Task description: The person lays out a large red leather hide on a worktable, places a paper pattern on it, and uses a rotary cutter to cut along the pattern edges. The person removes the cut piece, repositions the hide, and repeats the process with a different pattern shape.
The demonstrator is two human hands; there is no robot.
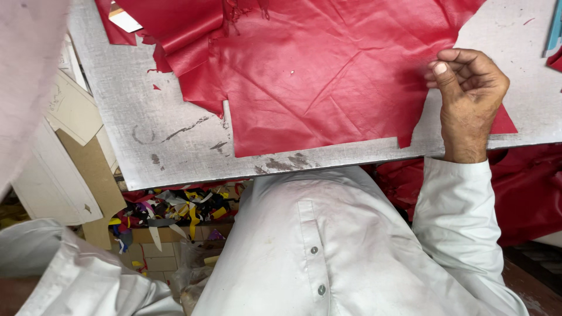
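Just red leather (328,76) under right hand (468,96)

creased red leather sheet (316,76), slight sheen; scuffed grey board (152,134).

Right hand (471,96) is curled at the edge of the red leather sheet (316,76), thumb and fingers pinching that edge, wrist resting over the grey cutting board (117,99). The sheet spreads away from the hand across the board, creased, with stepped notches cut along its near side. Below the hand, a white sleeve (456,216) and a white buttoned shirt (304,246). Far across from the hand, under the board's edge, lies a heap of coloured scraps (175,210) beside cardboard pieces (82,164). The left hand is out of sight.
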